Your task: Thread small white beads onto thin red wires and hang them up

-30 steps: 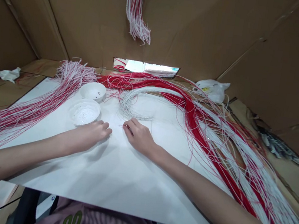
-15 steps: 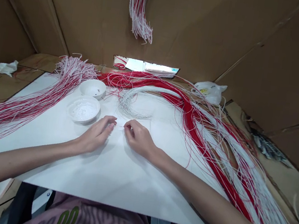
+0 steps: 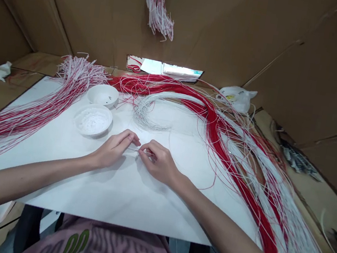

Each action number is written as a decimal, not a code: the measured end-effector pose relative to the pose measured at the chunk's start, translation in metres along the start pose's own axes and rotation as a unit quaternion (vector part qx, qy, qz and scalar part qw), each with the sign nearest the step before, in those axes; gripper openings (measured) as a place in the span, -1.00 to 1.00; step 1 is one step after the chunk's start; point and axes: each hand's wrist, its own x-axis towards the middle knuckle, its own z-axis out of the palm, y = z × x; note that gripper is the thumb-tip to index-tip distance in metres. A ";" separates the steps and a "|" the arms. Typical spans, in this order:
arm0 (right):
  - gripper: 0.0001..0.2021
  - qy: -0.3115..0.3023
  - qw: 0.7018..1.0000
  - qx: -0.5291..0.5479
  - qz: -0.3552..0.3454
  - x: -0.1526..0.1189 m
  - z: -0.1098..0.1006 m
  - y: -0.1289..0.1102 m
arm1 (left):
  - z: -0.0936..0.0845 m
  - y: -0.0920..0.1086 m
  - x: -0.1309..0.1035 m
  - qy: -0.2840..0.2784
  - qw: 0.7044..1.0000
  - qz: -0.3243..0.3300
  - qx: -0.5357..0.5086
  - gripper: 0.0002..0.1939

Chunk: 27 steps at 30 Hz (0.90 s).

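Over the white board [image 3: 113, 200], my left hand [image 3: 116, 148] is closed, thumb pressed toward the fingers. My right hand [image 3: 160, 161] faces it, pinching thin wires [image 3: 135, 150] between thumb and forefinger. These wires, white with a trace of red, run across the small gap to my left hand; their ends are too fine to make out. Left of my hands stands a white bowl [image 3: 90, 132] of small white pieces. Behind it is a second white bowl [image 3: 92, 94] with a few dark specks inside. A loose curl of white wires [image 3: 145, 112] lies beyond my fingers.
Long red wires [image 3: 214, 137] and white wires [image 3: 301, 235] sweep across the back and right side. A red-and-white bundle [image 3: 48, 104] covers the left. Another bundle [image 3: 158, 11] hangs on the cardboard wall [image 3: 233, 34]. A plastic bag [image 3: 239, 99] sits at the back right.
My hands have come closer together and slightly nearer to me. The wires now span from the right fingertips to the left hand. The camera view has shifted slightly.
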 end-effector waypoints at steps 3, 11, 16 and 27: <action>-0.90 0.006 1.000 0.004 -0.014 -0.003 -0.001 -0.002 | 0.001 0.001 0.000 -0.024 1.000 0.009 -0.008 -0.63; -0.89 0.030 0.999 0.012 -0.015 -0.002 -0.007 -0.007 | 0.001 0.003 -0.015 0.009 0.991 0.088 0.097 -0.79; -0.90 0.038 0.998 0.043 -0.014 -0.003 -0.009 -0.012 | 0.003 0.000 -0.022 0.054 0.991 0.093 0.078 -0.86; -0.92 0.053 0.996 0.075 0.022 -0.006 0.000 -0.025 | 0.009 -0.003 -0.028 0.114 0.981 0.143 0.070 -0.67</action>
